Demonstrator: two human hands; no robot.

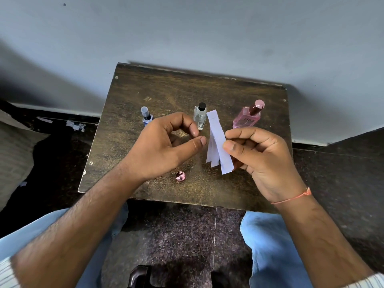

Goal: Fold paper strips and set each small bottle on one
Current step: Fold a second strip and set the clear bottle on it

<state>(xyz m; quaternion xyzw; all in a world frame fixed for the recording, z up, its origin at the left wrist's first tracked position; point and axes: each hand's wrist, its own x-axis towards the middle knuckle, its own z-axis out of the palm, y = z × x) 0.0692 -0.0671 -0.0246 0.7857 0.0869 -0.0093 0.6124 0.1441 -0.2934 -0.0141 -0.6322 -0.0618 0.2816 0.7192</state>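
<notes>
Right hand: your right hand [264, 161] is pinching a bundle of white paper strips [218, 145] between thumb and forefinger, the other fingers curling in behind the paper.
Left hand: your left hand [164, 146] is hovering just left of the strips with fingers curled and thumb and forefinger tips close together; it is gripping nothing and is not touching the paper.
Paper strips: you are holding them above the table [166, 90], nearly upright, fanning apart at the lower ends; no strip is lying on the table.
Clear bottle: the clear bottle [200, 118] with the black cap is standing upright on the table, directly behind the strips' top end.
Blue bottle: the blue bottle [147, 117] with the translucent cap is standing to the left, partly hidden behind your left hand.
Pink bottle: the pink bottle [247, 118] is standing to the right, well apart from the clear one.
Pink cap: a round pink cap [180, 176] is lying on the table near the front edge, below your left hand.
Wrist: you are wearing an orange thread [295, 198] on the right wrist.
Floor: paper scraps [75, 125] are lying left of the table.
</notes>
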